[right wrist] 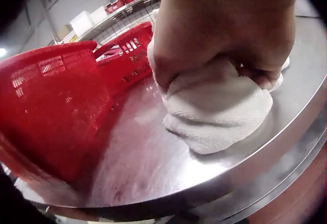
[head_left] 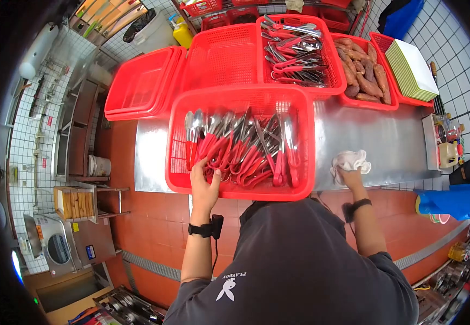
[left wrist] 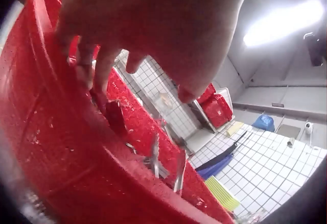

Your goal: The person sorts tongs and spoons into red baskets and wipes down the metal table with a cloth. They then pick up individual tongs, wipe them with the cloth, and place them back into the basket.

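A red plastic basket point(head_left: 238, 187) holds several steel tongs with red handles point(head_left: 245, 146). My left hand point(head_left: 204, 187) reaches over the basket's near rim, thumb spread from the fingers, fingertips right at the tong handles on the left side. In the left wrist view its fingers point(left wrist: 104, 65) hang fairly straight down inside the basket wall point(left wrist: 56, 147). To the right of the basket, my right hand point(head_left: 349, 176) grips a bunched white cloth point(head_left: 354, 161) on the steel table point(head_left: 375, 135). The right wrist view shows the cloth point(right wrist: 219, 111) folded under its curled fingers, against the tabletop.
Behind stand a second basket of tongs point(head_left: 294, 54), a basket of sweet potatoes point(head_left: 367, 70), a red basket point(head_left: 221, 57) and stacked red trays point(head_left: 140, 81). A stack of green-edged white trays point(head_left: 412, 70) is at the back right. A white bin with bottles point(head_left: 443, 141) stands at the right end.
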The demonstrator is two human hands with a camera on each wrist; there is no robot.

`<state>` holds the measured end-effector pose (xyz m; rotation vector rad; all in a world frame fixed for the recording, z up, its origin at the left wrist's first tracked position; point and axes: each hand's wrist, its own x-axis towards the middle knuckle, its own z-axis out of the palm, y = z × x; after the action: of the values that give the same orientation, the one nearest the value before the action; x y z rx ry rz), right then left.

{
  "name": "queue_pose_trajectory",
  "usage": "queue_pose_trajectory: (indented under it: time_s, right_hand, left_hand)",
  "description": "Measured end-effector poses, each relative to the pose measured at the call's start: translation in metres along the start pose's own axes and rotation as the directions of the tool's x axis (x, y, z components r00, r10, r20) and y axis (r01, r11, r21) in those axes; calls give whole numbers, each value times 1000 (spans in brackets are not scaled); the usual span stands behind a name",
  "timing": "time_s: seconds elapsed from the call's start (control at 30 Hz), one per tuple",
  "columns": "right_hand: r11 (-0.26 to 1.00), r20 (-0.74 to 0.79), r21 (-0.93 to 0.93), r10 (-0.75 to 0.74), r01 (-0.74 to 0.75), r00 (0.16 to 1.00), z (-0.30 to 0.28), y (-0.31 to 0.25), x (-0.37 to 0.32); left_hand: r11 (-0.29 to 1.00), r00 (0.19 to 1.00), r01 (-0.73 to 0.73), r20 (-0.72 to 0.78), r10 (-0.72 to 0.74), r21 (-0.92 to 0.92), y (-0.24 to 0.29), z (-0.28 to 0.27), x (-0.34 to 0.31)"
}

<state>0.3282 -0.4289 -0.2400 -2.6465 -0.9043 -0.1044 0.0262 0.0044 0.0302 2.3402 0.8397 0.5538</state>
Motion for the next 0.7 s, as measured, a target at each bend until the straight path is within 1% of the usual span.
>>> queue_pose_trajectory:
  time_s: [0.03, 0.07, 0.1, 0.13, 0.17, 0.2, 0.23, 0.27, 0.3, 0.33, 0.37, 0.4, 0.43, 0.5, 0.53, 0.57, 0.6, 0.63, 0.67, 0.7]
  right_hand:
    - [1000, 1, 1, -1, 1, 1000, -7, -5, 2]
    - [994, 49, -89, -57, 61, 997, -19, -12, 3]
    - [977, 101, -176, -107, 124, 989, -30, -20, 7]
    - [976, 100, -176, -108, 125, 989, -27, -20, 7]
    - [986, 104, -159, -23, 40, 994, -18, -17, 6]
    - [989, 107, -143, 62, -46, 992, -10, -13, 6]
    - [989, 103, -142, 62, -47, 993, -16, -16, 8]
    - [988, 152, -156, 41, -17, 987, -22, -18, 8]
    - [986, 203, -169, 22, 13, 979, -28, -21, 8]
    - [985, 202, -169, 25, 10, 979, -22, -17, 6]
    - [993, 167, -116, 50, -31, 985, -10, -9, 4]
    - [996, 131, -59, 80, -73, 988, 1, -1, 0]
    - [995, 129, -57, 88, -81, 988, -10, -11, 1]
    - [986, 245, -8, 162, -165, 956, -55, -48, 12]
    - [984, 243, -6, 172, -176, 955, -59, -53, 13]
    - [930, 254, 151, 292, -336, 922, -63, -57, 15]
    - [825, 282, 302, 401, -477, 872, -66, -59, 15]
    - [819, 281, 306, 409, -485, 868, -63, -57, 13]
    - [846, 207, 283, 406, -452, 890, -59, -56, 13]
    - [871, 130, 258, 398, -419, 908, -54, -56, 13]
  left_hand:
    - [998, 999, 34, -9, -34, -62, 2, 0, 1]
    - [990, 997, 67, -17, -69, -124, 3, 1, 2]
    - [990, 997, 68, -18, -71, -124, 0, 4, 3]
    - [993, 999, 44, -10, -45, -111, -6, 11, 3]
    - [995, 1000, 18, -2, -18, -99, -9, 16, 4]
    - [999, 1000, -18, -11, 18, -26, -10, 22, 4]
    - [996, 997, -73, -24, 74, 51, -8, 27, 4]
    - [984, 991, -126, -31, 131, 129, -7, 29, 4]
    - [983, 990, -130, -30, 135, 129, -7, 29, 4]
    - [990, 997, -68, 27, 66, 120, -7, 28, 4]
    - [993, 996, -7, 84, -3, 115, -7, 28, 4]
    - [993, 996, -13, 88, 3, 116, -5, 27, 5]
    - [993, 996, 6, 85, -16, 120, -3, 26, 5]
    - [992, 996, 16, 90, -27, 126, 1, 26, 6]
    - [991, 996, 12, 86, -24, 133, 3, 26, 6]
    - [990, 996, 7, 83, -19, 139, 4, 26, 7]
    - [990, 996, -3, 90, -10, 141, 5, 26, 7]
    - [988, 996, 8, 92, -22, 155, 5, 27, 6]
    - [985, 995, 18, 92, -34, 170, 5, 27, 5]
    - [991, 994, 22, 104, -37, 135, 6, 26, 4]
